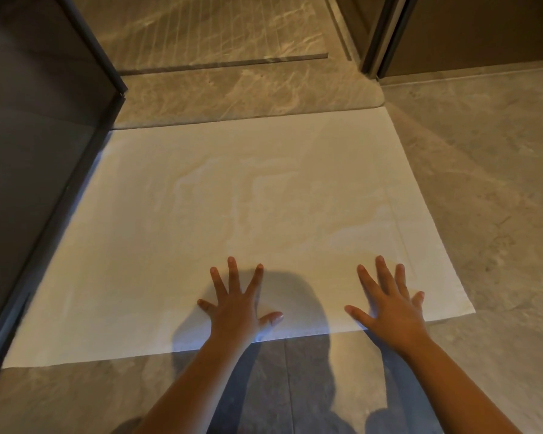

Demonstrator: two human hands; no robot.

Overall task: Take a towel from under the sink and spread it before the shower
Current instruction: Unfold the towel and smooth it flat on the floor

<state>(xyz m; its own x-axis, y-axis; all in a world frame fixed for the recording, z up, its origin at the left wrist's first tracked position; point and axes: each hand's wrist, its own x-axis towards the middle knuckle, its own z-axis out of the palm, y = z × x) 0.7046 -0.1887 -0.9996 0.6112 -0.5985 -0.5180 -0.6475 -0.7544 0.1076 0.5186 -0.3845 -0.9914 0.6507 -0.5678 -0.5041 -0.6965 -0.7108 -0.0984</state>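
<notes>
A white towel (232, 208) lies spread flat on the grey stone floor, its far edge against the raised marble sill (242, 89) of the shower. My left hand (237, 305) rests palm down near the towel's front edge, fingers straight and fanned. My right hand (389, 305) lies flat the same way near the towel's front right corner. Neither hand holds anything.
A dark glass panel with a metal frame (85, 170) runs along the towel's left edge. The shower floor (201, 29) with fine grooves lies beyond the sill. A dark door frame (380, 39) stands at the back right. Grey floor tiles (489, 183) stretch to the right.
</notes>
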